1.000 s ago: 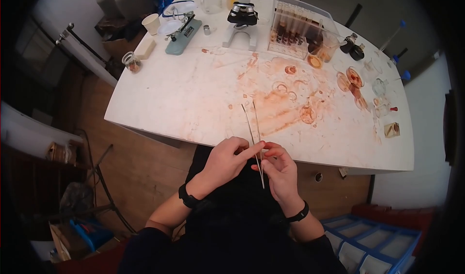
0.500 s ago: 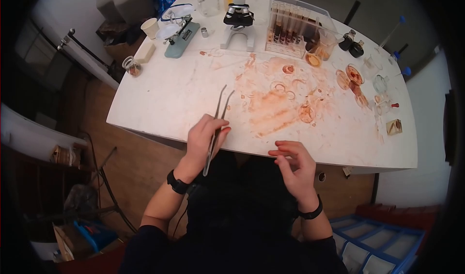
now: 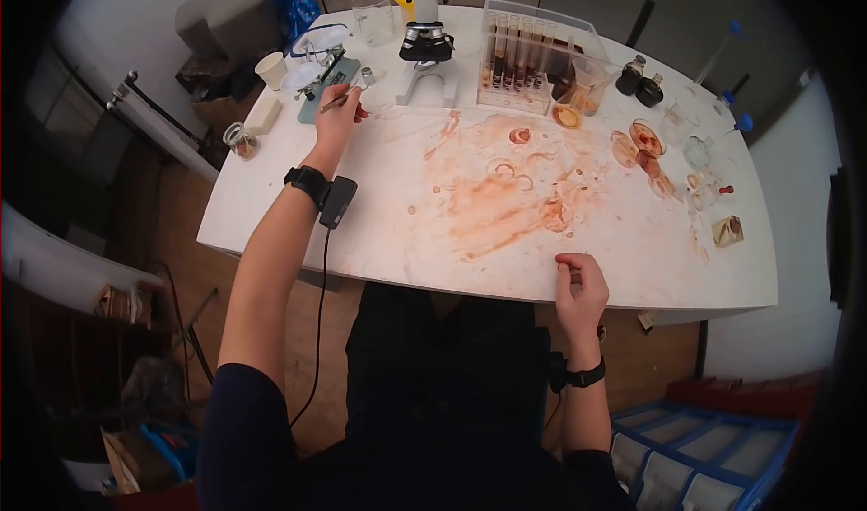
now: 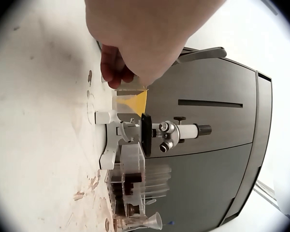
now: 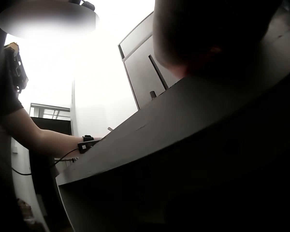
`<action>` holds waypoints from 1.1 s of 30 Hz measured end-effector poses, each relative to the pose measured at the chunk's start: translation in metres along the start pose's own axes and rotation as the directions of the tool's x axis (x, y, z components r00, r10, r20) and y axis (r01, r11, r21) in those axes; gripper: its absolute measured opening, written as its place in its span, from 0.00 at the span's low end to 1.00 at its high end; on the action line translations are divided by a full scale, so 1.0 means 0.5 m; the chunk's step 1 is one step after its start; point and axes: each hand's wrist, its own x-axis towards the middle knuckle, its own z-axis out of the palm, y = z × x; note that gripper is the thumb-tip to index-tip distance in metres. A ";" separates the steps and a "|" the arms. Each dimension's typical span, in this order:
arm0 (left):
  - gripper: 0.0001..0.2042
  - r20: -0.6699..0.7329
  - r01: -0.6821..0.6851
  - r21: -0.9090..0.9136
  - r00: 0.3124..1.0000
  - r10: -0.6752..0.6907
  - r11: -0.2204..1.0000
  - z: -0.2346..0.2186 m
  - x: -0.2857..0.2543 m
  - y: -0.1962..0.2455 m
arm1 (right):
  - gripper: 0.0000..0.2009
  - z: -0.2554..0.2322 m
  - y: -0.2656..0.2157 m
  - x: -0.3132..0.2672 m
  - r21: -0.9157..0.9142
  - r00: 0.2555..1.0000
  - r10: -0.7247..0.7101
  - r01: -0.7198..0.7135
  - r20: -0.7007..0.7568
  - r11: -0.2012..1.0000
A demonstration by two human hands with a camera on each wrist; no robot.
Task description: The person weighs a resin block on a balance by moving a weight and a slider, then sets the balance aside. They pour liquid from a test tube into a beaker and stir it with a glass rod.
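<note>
My left hand [image 3: 334, 130] reaches over the left part of the table and grips metal tweezers [image 3: 336, 102]. In the left wrist view the blunt end of the tweezers [image 4: 203, 54] sticks out behind the hand. That hand overlaps the front of a green balance scale [image 3: 310, 111] with white pans. Just right of its fingers stands a small metal weight [image 3: 367, 75]. Red stains mark the fingertips. My right hand [image 3: 581, 292] is at the table's front edge, fingers loosely curled, with nothing seen in it; in the right wrist view it is a dark blur.
A microscope [image 3: 426, 59] stands right of the scale, with a rack of test tubes [image 3: 519, 59] beyond. Dark bottles [image 3: 641, 82], stained petri dishes [image 3: 647, 138] and glassware are on the right. A small jar [image 3: 240, 140] and a white block [image 3: 263, 115] sit at the left edge. Reddish stains cover the middle.
The tweezers have passed from between both hands into my left hand, which has moved forward and left to the balance scale. My right hand has drawn off to the right.
</note>
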 end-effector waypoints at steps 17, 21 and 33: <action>0.17 -0.071 0.055 -0.074 0.996 -0.060 0.996 0.026 0.084 -0.039 | 0.06 -0.005 -0.007 0.008 -0.026 0.997 -0.074 0.073 -0.002 0.997; 0.15 -0.059 0.043 -0.079 0.997 -0.048 0.996 0.024 0.094 -0.031 | 0.06 -0.006 -0.007 0.007 -0.022 0.997 -0.077 0.077 -0.005 0.997; 0.13 -0.094 0.000 -0.007 0.996 -0.001 1.000 0.034 0.111 -0.026 | 0.06 -0.005 -0.009 0.008 -0.019 0.996 -0.085 0.085 -0.012 0.996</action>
